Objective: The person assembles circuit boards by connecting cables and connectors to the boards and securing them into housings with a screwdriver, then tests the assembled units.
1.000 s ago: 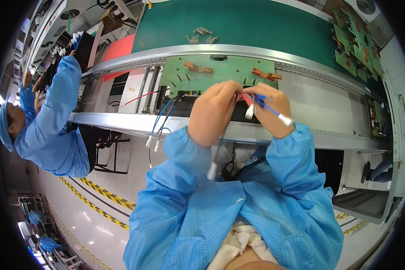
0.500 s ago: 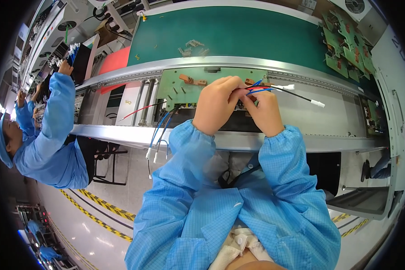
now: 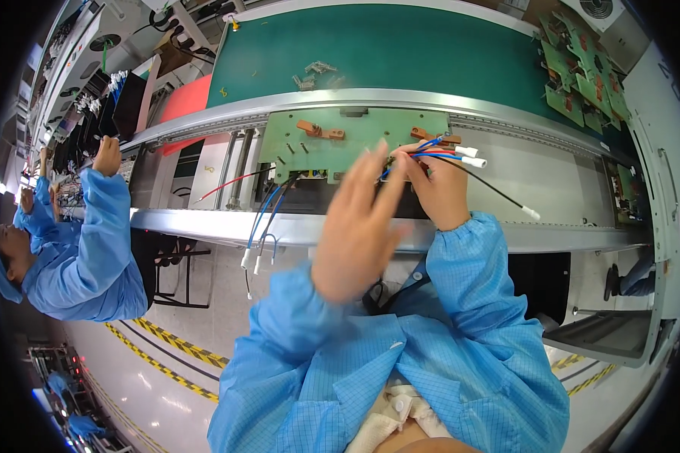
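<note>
My right hand (image 3: pixel 443 190) pinches a bunch of blue, red and black wires (image 3: pixel 440 155) at the right part of a green circuit board (image 3: pixel 370 130). White connectors (image 3: pixel 472 157) tip these wires, and a long black one slants down to the right. My left hand (image 3: pixel 357 234), smeared by motion, hangs in front of the board with its fingers apart and nothing visible in them. It hides part of the board's front edge. More blue and black wires (image 3: pixel 258 220) hang over the metal rail from the board's left part, with a red one (image 3: pixel 234 183) reaching left.
Metal rails (image 3: pixel 204 219) run along the line. Behind lies a green mat (image 3: pixel 431 53) with a pile of small clear pieces (image 3: pixel 315 73). Several stacked circuit boards (image 3: pixel 582 75) sit at the far right. A co-worker in blue (image 3: pixel 83 249) works at the left.
My left hand has come away from the wires and moved down toward me, its fingers spreading. My right hand keeps its pinch. The co-worker's arm has lowered.
</note>
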`<state>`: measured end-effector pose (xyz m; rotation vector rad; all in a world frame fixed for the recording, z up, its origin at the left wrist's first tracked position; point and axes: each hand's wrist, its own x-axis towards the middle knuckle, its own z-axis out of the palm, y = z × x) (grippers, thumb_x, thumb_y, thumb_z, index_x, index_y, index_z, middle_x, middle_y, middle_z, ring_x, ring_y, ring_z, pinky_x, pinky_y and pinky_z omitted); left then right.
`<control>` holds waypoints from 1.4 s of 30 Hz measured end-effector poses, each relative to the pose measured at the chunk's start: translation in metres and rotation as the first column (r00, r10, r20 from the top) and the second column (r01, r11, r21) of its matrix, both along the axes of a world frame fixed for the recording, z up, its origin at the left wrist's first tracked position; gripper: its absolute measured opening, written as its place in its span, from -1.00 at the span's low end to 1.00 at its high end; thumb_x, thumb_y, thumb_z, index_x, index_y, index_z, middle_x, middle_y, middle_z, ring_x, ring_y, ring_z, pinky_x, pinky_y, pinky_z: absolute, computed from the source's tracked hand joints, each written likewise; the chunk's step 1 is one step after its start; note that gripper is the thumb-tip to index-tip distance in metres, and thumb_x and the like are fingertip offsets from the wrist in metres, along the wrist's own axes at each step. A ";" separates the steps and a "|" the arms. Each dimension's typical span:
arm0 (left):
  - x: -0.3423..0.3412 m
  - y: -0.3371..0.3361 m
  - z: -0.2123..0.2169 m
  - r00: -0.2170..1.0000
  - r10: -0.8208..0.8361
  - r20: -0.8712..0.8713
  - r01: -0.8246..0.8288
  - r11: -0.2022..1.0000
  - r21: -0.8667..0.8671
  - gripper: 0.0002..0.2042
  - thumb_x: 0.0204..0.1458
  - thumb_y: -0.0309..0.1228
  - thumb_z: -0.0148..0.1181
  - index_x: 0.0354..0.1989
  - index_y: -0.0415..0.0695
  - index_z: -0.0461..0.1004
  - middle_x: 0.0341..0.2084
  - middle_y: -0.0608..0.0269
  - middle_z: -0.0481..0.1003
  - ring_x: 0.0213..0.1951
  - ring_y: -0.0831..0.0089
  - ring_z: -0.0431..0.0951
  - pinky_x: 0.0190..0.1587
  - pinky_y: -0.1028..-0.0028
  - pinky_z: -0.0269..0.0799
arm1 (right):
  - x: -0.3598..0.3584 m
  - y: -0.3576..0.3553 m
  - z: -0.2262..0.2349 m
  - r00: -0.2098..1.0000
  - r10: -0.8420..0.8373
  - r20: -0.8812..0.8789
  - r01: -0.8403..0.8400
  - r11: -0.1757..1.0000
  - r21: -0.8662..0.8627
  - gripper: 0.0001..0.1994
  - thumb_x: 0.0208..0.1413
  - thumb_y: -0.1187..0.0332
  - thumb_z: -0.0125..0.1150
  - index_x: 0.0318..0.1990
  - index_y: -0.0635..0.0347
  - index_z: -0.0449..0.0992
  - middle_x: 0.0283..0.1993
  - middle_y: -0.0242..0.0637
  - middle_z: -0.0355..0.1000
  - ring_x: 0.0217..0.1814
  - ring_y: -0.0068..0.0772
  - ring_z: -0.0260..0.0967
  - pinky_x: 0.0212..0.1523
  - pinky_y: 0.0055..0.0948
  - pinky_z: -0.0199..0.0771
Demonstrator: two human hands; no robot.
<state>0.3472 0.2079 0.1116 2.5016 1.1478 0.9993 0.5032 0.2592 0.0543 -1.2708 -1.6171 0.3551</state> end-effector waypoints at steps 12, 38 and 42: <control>-0.224 -0.111 0.176 0.709 -0.685 -0.170 0.631 0.723 -0.280 -0.80 0.10 -0.38 0.07 -0.18 -0.22 0.47 -0.27 0.14 0.47 -0.29 0.19 0.47 -0.30 0.29 0.41 | -0.044 -0.050 0.055 0.978 0.037 0.208 -0.036 0.999 -0.006 -0.80 0.17 0.35 0.11 -0.32 0.32 0.56 -0.37 -0.20 0.48 -0.33 -0.29 0.40 -0.25 -0.40 0.33; 0.001 0.141 0.041 0.516 -0.829 -0.217 0.672 0.549 -0.497 -0.51 0.01 0.09 0.10 -0.08 -0.07 0.51 -0.19 0.10 0.55 -0.14 0.18 0.54 -0.09 0.29 0.44 | -0.081 -0.059 0.024 0.993 -0.102 0.055 0.113 0.949 -0.294 -0.71 0.28 0.28 -0.02 -0.15 0.38 0.50 -0.13 -0.25 0.44 -0.05 -0.44 0.35 -0.01 -0.49 0.29; -0.004 0.163 0.039 0.535 -0.802 -0.265 0.756 0.595 -0.272 -0.65 0.12 -0.11 0.05 -0.03 -0.01 0.50 -0.21 0.13 0.54 -0.13 0.38 0.54 -0.11 0.43 0.45 | -0.073 -0.049 0.015 0.998 -0.062 0.017 0.064 0.976 -0.207 -0.70 0.29 0.28 -0.03 -0.14 0.38 0.50 -0.13 -0.23 0.45 -0.05 -0.44 0.35 -0.01 -0.46 0.29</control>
